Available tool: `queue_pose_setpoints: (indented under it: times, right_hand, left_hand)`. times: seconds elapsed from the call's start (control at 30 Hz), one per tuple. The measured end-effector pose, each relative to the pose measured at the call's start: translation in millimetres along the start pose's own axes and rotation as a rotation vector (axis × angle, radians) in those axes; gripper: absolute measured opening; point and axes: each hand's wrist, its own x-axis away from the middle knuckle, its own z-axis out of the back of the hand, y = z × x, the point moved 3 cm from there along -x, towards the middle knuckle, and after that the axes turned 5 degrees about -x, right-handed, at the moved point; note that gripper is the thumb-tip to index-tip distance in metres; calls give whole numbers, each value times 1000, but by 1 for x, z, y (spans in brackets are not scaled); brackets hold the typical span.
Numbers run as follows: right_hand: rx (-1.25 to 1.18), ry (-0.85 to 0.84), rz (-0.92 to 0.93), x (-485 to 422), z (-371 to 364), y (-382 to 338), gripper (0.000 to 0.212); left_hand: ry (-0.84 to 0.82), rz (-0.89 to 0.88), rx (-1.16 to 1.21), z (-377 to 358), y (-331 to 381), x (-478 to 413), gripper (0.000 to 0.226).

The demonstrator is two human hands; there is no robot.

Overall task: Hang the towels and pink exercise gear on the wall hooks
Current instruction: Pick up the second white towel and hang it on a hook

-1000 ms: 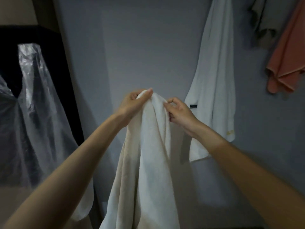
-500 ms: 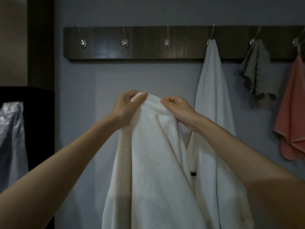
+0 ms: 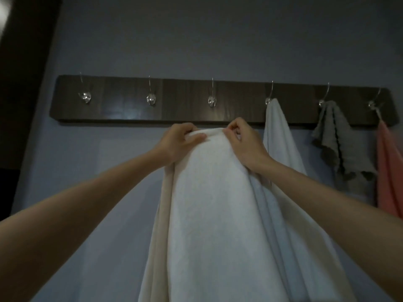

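A large white towel (image 3: 213, 203) hangs down from both my hands in front of the wall. My left hand (image 3: 178, 142) and my right hand (image 3: 244, 142) pinch its top fold, just below the dark wooden hook rail (image 3: 122, 105). The third hook (image 3: 212, 101) is bare, directly above the fold and apart from it. Another white towel (image 3: 279, 131) hangs on the fourth hook. A grey cloth (image 3: 335, 140) hangs on the fifth and a pink cloth (image 3: 390, 175) on the sixth.
Two more bare hooks (image 3: 85, 97) (image 3: 151, 99) sit on the rail's left part. A dark frame or doorway (image 3: 19, 83) borders the pale wall on the left.
Both hands have lifted the white towel's top fold upward, from well below the rail to just under it. The view has tilted up, so the rail is lower in frame.
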Motion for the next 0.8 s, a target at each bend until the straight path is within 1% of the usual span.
queue_pose_setpoints:
  times: [0.13,0.23,0.4,0.5,0.7,0.8]
  right_hand:
    - [64,90,102,-37,-5,0,7]
    - [82,150,172,-65,-7,-1,6]
    - [84,201,224,-107,-12,13,7]
    - [43,212,227,-129,-14,27,14]
    - [-5,254,233,-169,-15,57,13]
    - [82,290,241,-180,-17,71,14]
  left_hand:
    - [85,-69,-21,3,-17,-38,18]
    - [128,-94,29,4,-27,-62,17]
    - [227,-76,21,-1,-42,-100,15]
    - [251,-39,-43,-6,-47,-123,17]
    - [289,18,-156,-14,-53,-164,21]
    - [322,57,-186,-25,-58,-178,23]
